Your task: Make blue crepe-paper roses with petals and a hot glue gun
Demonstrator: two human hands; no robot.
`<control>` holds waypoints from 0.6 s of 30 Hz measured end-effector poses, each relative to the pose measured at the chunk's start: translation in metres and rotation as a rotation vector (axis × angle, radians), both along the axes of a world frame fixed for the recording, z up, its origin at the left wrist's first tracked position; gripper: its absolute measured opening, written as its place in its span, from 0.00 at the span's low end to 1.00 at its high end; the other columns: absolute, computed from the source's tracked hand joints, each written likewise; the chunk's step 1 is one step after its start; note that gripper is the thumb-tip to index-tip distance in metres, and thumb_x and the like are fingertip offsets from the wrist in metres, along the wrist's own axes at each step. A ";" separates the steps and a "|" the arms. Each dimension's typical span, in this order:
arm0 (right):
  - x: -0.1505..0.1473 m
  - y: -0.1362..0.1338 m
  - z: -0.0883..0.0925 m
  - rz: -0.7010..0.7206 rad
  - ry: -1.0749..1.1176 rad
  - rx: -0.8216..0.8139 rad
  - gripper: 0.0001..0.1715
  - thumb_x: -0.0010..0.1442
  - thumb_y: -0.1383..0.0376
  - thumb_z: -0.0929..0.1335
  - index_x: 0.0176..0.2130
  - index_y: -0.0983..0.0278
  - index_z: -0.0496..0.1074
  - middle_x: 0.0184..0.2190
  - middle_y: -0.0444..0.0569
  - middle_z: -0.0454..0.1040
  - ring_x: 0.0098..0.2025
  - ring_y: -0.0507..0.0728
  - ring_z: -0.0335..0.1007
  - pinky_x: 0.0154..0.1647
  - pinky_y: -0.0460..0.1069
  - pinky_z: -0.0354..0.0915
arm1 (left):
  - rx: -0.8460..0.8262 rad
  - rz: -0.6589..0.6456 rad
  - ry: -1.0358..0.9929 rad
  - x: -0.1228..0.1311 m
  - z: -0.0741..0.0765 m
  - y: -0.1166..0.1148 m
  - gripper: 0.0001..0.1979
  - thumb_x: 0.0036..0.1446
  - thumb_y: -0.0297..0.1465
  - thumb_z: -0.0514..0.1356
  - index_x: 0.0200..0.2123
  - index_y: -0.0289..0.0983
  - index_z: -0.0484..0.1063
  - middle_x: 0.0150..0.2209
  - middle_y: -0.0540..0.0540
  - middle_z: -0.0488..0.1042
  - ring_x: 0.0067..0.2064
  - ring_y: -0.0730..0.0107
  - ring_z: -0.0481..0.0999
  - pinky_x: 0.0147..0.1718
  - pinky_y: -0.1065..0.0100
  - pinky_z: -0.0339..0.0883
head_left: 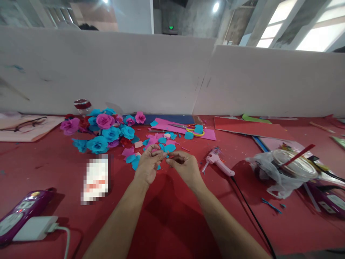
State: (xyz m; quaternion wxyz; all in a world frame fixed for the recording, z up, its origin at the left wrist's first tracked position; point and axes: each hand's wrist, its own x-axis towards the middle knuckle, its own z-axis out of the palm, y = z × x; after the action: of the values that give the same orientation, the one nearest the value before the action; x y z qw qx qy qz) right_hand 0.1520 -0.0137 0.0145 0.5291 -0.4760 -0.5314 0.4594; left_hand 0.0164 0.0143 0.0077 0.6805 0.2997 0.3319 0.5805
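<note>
Between my two hands, over the middle of the red table, is a blue paper petal [169,148]. My left hand [149,162] has its fingers closed on a small blue paper piece at the petal's base. Thumb and forefinger of my right hand [184,165] pinch close to the same spot, touching the blue paper; the exact grip is partly hidden. Loose pink and blue paper petals [129,158] lie just behind and left of my hands. To the right of my right hand rests a pink hot glue gun [219,162], its nozzle pointing toward me.
Paper roses [105,133] are bunched at the back left. Scissors [195,131] lie on a pink paper sheet [161,124]. A purple power strip [25,210] with a white charger [37,228] sits front left. At right stands a bagged bowl [293,163]; the glue gun's black cord [250,212] trails forward.
</note>
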 end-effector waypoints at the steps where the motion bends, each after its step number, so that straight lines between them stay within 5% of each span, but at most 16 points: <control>1: -0.001 -0.001 0.000 -0.046 -0.068 0.061 0.06 0.50 0.63 0.71 0.31 0.63 0.77 0.25 0.46 0.77 0.27 0.53 0.70 0.31 0.47 0.65 | -0.009 0.011 0.003 0.000 -0.001 0.000 0.21 0.36 0.23 0.71 0.32 0.38 0.65 0.20 0.57 0.70 0.30 0.75 0.76 0.34 0.73 0.66; 6: -0.005 -0.009 0.000 -0.093 -0.304 0.271 0.09 0.57 0.65 0.67 0.31 0.62 0.77 0.27 0.47 0.77 0.27 0.53 0.68 0.31 0.47 0.63 | 0.024 -0.016 0.000 0.001 -0.003 0.000 0.22 0.37 0.22 0.70 0.34 0.39 0.65 0.21 0.59 0.70 0.29 0.76 0.74 0.36 0.72 0.67; 18: -0.004 -0.005 0.005 0.146 -0.038 0.040 0.11 0.53 0.61 0.68 0.23 0.63 0.70 0.19 0.42 0.69 0.22 0.51 0.66 0.27 0.46 0.63 | 0.036 -0.087 0.022 -0.002 0.002 -0.003 0.23 0.37 0.22 0.70 0.37 0.39 0.67 0.22 0.57 0.70 0.27 0.76 0.73 0.29 0.75 0.64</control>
State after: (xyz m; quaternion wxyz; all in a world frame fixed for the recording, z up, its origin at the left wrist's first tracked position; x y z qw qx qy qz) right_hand 0.1478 -0.0187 0.0194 0.4931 -0.4340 -0.5839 0.4770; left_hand 0.0143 0.0113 0.0101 0.6958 0.3324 0.3155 0.5530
